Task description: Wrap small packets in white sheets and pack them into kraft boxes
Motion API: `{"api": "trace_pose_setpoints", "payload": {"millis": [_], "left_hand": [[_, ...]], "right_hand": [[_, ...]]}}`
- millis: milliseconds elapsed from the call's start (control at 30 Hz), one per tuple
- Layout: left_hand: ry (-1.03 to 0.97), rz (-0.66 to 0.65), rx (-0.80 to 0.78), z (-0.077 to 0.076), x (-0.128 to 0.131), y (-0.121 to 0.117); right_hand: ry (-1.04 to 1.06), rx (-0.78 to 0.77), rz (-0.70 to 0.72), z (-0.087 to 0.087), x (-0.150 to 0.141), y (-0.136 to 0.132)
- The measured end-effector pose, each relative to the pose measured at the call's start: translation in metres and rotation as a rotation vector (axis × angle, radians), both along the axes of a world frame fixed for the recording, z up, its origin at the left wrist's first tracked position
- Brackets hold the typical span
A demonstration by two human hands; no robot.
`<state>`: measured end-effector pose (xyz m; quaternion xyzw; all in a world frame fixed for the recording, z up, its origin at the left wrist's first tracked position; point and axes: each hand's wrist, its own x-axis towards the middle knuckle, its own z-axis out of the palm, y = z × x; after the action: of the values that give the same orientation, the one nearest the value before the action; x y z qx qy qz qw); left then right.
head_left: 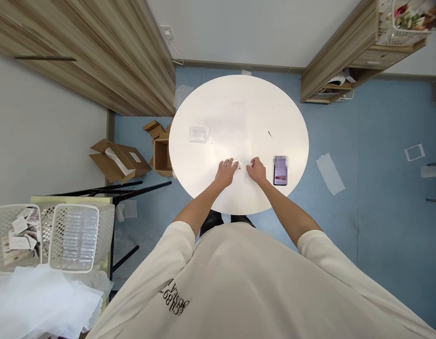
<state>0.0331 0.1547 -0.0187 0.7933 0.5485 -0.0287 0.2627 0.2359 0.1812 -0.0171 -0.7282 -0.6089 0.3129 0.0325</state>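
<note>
My left hand (226, 173) rests on the round white table (284, 117), its fingers bent over a small clear, shiny object (237, 165) that they partly cover. Just to the right, my right hand (256, 171) has its fingers curled together at the tabletop; whatever is between them is too small to make out. A thin white sheet (230, 120) lies in front of both hands, hard to tell from the table. Farther left on the tabletop is a small white packet (198, 134). A phone (280, 170) with its screen lit lies right of my right hand.
Open cardboard boxes (127, 160) stand on the floor at left. White baskets (97, 235) and a pile of white sheets (44, 301) are on a side table at lower left. A wooden cabinet (345, 52) stands at upper right. White scraps (331, 174) lie on the blue floor.
</note>
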Motion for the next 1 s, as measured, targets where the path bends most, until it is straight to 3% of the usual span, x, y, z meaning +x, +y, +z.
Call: {"api": "trace_pose_setpoints", "payload": {"millis": [67,133,233,367,533,733,1000], "left_hand": [[-0.01,-0.018,0.0,0.001,-0.003,0.004],[-0.017,-0.033,0.005,0.001,-0.006,0.008],[-0.025,-0.053,0.016,0.003,-0.009,0.015],[-0.039,-0.03,-0.022,0.008,-0.008,0.02],[-0.018,0.031,0.008,0.015,-0.014,0.006],[-0.102,-0.009,-0.035,0.015,-0.036,-0.02],[0.0,-0.109,-0.065,0.007,-0.049,-0.018]], "right_hand": [[-0.043,0.084,0.061,0.002,0.001,-0.003],[-0.032,0.111,0.228,0.005,0.002,-0.009],[0.035,0.065,0.511,0.004,0.003,-0.017],[0.0,0.0,0.682,0.001,0.006,-0.025],[-0.029,-0.022,0.742,-0.001,0.007,-0.022],[0.006,-0.014,0.706,0.001,0.001,-0.014],[-0.017,-0.096,0.753,0.005,-0.004,-0.01]]}}
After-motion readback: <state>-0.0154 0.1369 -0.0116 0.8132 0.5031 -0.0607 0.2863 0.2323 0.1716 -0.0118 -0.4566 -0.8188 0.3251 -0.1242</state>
